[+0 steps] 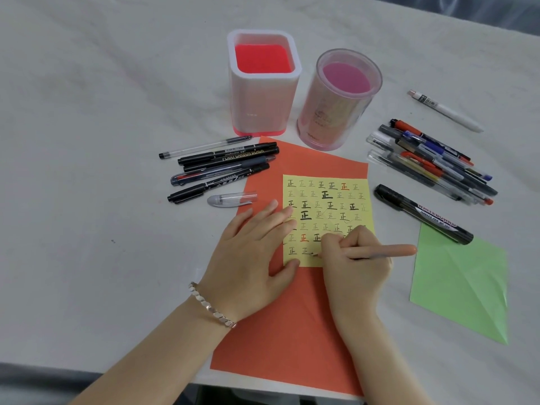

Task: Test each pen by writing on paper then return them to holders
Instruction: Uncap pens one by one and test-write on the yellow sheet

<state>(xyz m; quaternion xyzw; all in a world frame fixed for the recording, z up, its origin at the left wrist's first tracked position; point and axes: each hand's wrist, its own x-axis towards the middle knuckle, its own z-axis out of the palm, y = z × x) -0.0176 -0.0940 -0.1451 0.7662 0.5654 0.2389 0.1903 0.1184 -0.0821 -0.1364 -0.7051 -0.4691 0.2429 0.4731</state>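
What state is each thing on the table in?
Square holder: upright, holds no pens.
Round holder: upright, holds no pens.
Yellow paper: flat, nearly full of marks.
Pink pen: held, tip at paper.
Clear cap: off, lying loose.
Left hand: flat on paper.
Right hand: gripping pink pen.
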